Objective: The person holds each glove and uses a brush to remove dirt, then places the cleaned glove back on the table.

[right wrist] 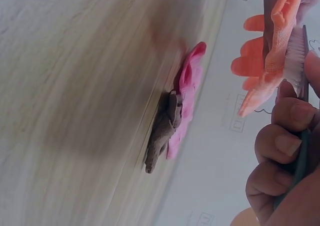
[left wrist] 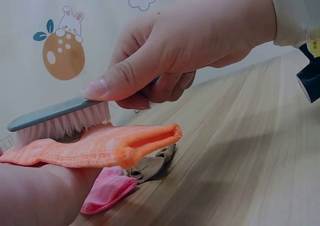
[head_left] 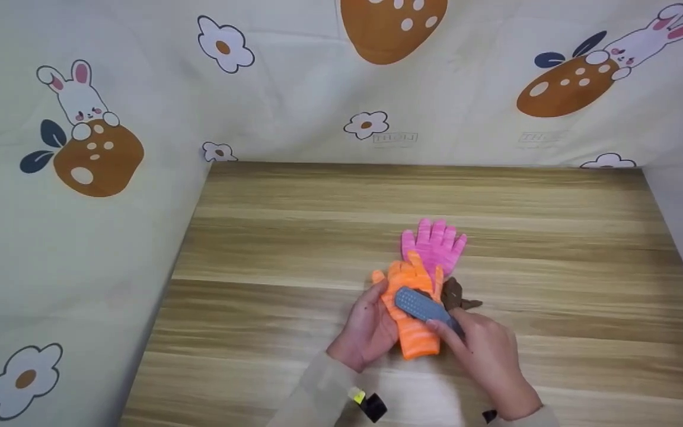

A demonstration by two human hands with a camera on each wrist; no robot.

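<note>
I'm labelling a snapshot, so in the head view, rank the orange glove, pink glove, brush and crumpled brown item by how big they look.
Largest to smallest:
1. Orange glove
2. Pink glove and brush: too close to rank, as the brush is raised nearer the camera
3. Crumpled brown item, by what shows

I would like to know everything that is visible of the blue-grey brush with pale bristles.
The blue-grey, plastic-looking brush has a round-ended, dotted back, dense pale pinkish bristles and a handle partly hidden in the gripping right hand. It sits slantwise, bristles down, against the orange knitted glove held by the left hand.
</note>
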